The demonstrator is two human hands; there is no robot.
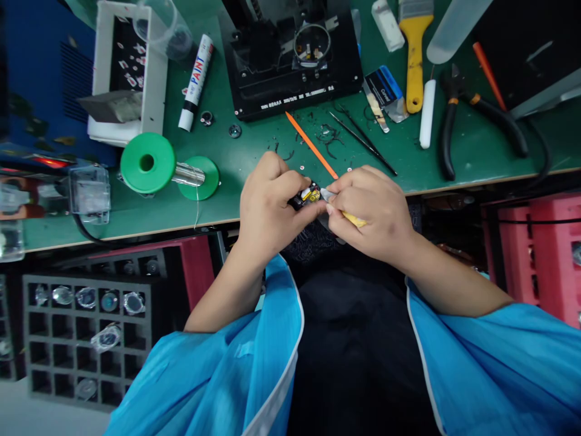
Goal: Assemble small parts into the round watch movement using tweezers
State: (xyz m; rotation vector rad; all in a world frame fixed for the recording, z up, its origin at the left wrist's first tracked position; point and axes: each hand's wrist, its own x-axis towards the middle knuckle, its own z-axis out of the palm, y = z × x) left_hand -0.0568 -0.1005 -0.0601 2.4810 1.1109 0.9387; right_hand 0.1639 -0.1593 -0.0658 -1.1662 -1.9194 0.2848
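Note:
My left hand (275, 203) is closed around a small black electronic part (310, 194) with yellow pieces inside, at the front edge of the bench. In my closed right hand (370, 212) is a small tool (354, 219) with a yellow handle and a grey tip. That tip meets the right side of the black part; its exact kind is hidden by my fingers. Just beyond my hands lies an orange stick (312, 145), and a pair of dark tweezers (365, 140) rests to its right.
A black fixture (290, 100) stands at the back. To the left are a solder spool (147, 163), a paint marker (196, 82) and a white box (154, 91). Pliers (449, 130) and a yellow brush (414, 60) lie right. A foam tray (86, 333) sits below left.

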